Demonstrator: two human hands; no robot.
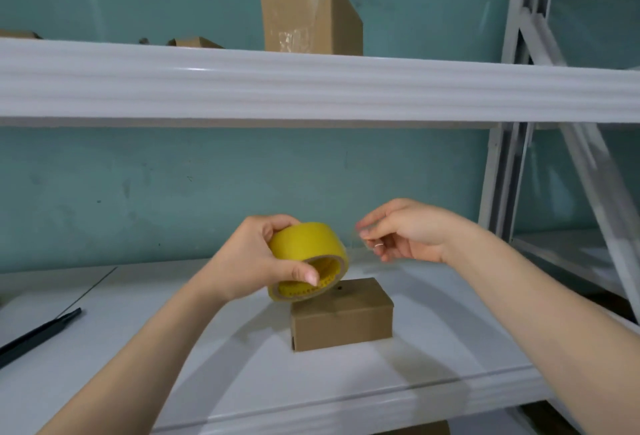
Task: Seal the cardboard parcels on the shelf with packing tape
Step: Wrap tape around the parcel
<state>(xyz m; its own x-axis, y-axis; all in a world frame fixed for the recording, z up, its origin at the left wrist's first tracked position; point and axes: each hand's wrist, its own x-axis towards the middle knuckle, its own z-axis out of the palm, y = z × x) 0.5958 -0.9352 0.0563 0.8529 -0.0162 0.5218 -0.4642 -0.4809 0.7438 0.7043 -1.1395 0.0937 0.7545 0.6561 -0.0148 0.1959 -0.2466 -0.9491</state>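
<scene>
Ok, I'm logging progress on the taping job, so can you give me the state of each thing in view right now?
Tape roll: held up by the left hand, above the small box.
Right hand: fingers pinched beside the roll, seemingly on the clear tape end.
Small box: closed, on the lower shelf, no tape visible on it.
Tall box: upright on the upper shelf, flaps open.
Black tool: lying untouched at left.

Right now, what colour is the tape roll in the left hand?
Yellow: the tape roll shows clearly in the head view, gripped by the left hand.
</scene>
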